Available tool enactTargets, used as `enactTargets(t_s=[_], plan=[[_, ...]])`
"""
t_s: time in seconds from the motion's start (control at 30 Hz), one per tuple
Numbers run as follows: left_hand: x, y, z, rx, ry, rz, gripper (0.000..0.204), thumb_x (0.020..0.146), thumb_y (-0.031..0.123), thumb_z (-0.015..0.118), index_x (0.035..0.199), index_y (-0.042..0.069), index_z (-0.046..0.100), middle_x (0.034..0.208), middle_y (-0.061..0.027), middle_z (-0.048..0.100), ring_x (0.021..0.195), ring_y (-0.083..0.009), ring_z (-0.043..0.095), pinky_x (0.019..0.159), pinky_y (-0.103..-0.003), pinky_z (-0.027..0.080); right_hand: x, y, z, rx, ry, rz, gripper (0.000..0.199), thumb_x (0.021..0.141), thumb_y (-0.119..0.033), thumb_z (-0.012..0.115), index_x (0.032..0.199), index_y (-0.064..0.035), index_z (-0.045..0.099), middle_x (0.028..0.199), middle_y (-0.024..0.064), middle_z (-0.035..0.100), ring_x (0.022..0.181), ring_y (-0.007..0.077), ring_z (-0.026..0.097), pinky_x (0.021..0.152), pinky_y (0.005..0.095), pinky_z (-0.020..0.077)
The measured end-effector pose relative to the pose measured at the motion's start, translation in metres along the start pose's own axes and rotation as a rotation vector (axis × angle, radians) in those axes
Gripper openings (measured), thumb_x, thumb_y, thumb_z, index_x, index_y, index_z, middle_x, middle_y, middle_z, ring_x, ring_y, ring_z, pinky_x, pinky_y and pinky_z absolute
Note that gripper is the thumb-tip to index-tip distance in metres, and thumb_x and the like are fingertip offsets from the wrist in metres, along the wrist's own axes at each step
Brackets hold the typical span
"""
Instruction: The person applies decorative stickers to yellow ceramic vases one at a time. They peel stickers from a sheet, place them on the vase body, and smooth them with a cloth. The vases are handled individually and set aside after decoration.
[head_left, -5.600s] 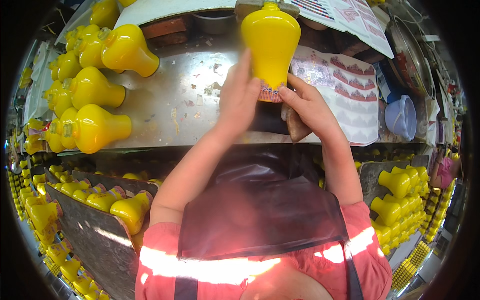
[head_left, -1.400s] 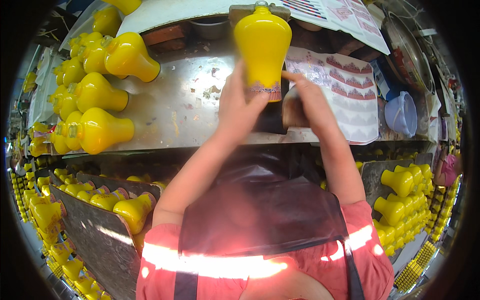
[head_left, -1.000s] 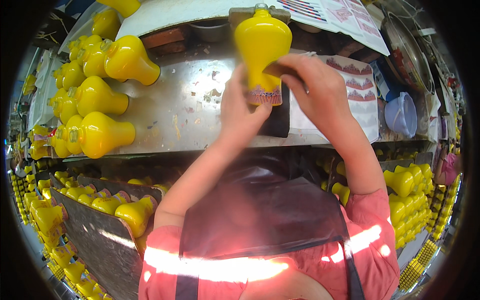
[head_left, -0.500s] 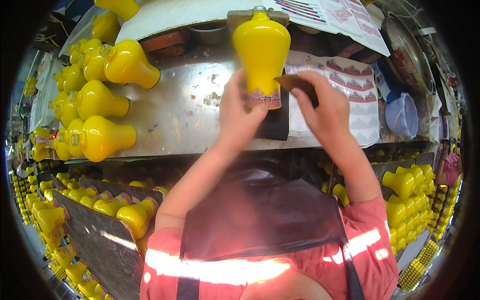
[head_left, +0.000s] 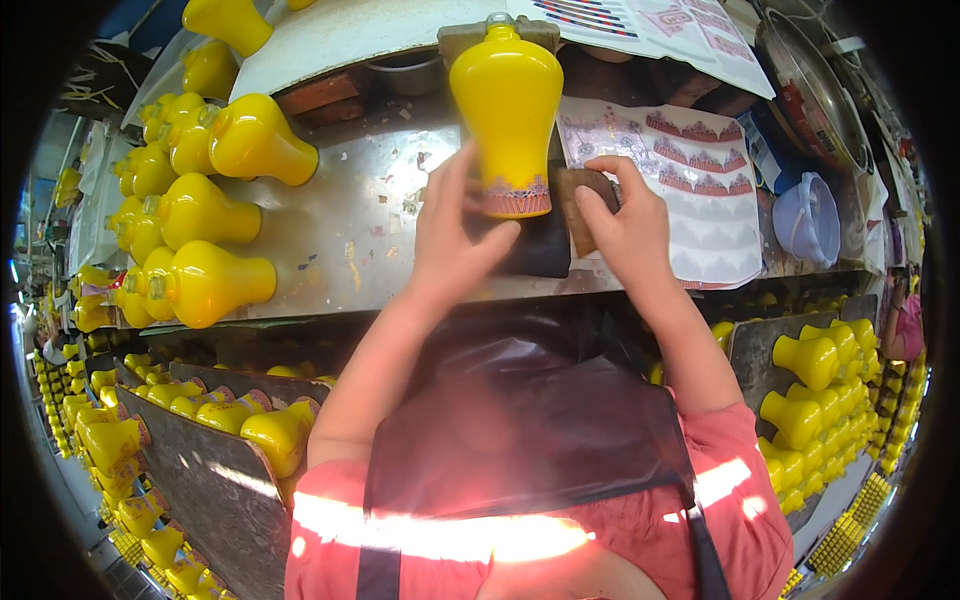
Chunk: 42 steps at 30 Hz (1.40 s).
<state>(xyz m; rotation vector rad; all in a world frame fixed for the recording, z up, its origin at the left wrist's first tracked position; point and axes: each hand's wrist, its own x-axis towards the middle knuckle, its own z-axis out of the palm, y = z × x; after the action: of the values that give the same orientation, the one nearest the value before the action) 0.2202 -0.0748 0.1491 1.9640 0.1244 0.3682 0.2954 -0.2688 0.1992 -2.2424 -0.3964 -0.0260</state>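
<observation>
A glossy yellow bottle [head_left: 507, 105] lies in front of me with its clear glass neck pointing away, resting on a grey-brown block [head_left: 455, 40]. A patterned purple-and-red band [head_left: 516, 194] runs around its base, above a dark cloth or pad [head_left: 535, 245]. My left hand [head_left: 452, 225] is open beside the base; its thumb stands apart from the bottle, and whether the fingertips touch the far side I cannot tell. My right hand [head_left: 630, 220] grips a flat brown scraper-like piece [head_left: 582, 205] between thumb and fingers, right of the bottle and apart from it.
Several yellow bottles [head_left: 215, 208] lie at the left of the metal table [head_left: 345, 215]. A sheet of printed bands [head_left: 705, 215] lies to the right, near a lilac bucket [head_left: 806, 220]. Boards with more bottles [head_left: 275, 435] stand below on both sides.
My right hand has drawn the brown piece away from the bottle, down and tilted upright. My left thumb has come off the base, and the hand has opened and shifted slightly left.
</observation>
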Motion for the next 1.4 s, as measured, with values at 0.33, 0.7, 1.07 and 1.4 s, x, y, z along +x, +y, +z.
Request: enactTargets(t_s=[0.33,0.7,1.07,1.4], plan=[[0.014,0.000,0.012,0.312,0.162,0.251,0.080,0.073,0.008,0.089,0.147,0.004,0.057,0.146,-0.0181,0.051,0.103,-0.0284,0.062,0.093,-0.037,0.056,-0.015,0.017,0.023,0.463,-0.160,0.169,0.027,0.098,-0.018,0.061,0.121,-0.0045,0.058,0.088,0.0147,0.073,0.080,0.0238,0.071,0.073,0.0362,0.0548],[0.021,0.005,0.013,0.496,0.178,0.341,0.089,0.066,0.000,0.085,0.149,0.011,0.057,0.148,-0.0190,0.046,0.098,-0.0282,0.060,0.093,-0.037,0.054,-0.013,-0.001,0.017,0.189,-0.116,0.028,0.029,0.097,-0.024,0.060,0.120,-0.0070,0.057,0.081,0.0235,0.070,0.076,0.0444,0.070,0.070,0.0480,0.0544],[0.020,0.001,0.011,0.542,0.158,0.337,0.088,0.068,-0.002,0.084,0.150,0.013,0.056,0.150,-0.0181,0.046,0.101,-0.0260,0.057,0.096,-0.039,0.053,-0.026,0.005,0.024,0.108,-0.120,-0.074,0.026,0.099,-0.016,0.062,0.123,-0.0049,0.057,0.082,0.0062,0.068,0.069,0.0163,0.067,0.062,0.0351,0.0501],[0.015,0.000,0.015,0.506,0.153,0.252,0.098,0.065,0.005,0.091,0.154,0.011,0.050,0.153,-0.0195,0.044,0.108,-0.0305,0.058,0.098,-0.037,0.054,-0.028,0.007,0.020,0.201,-0.135,-0.177,0.027,0.098,-0.013,0.063,0.123,-0.0041,0.057,0.093,0.0097,0.069,0.080,0.0134,0.064,0.073,0.0300,0.0507]])
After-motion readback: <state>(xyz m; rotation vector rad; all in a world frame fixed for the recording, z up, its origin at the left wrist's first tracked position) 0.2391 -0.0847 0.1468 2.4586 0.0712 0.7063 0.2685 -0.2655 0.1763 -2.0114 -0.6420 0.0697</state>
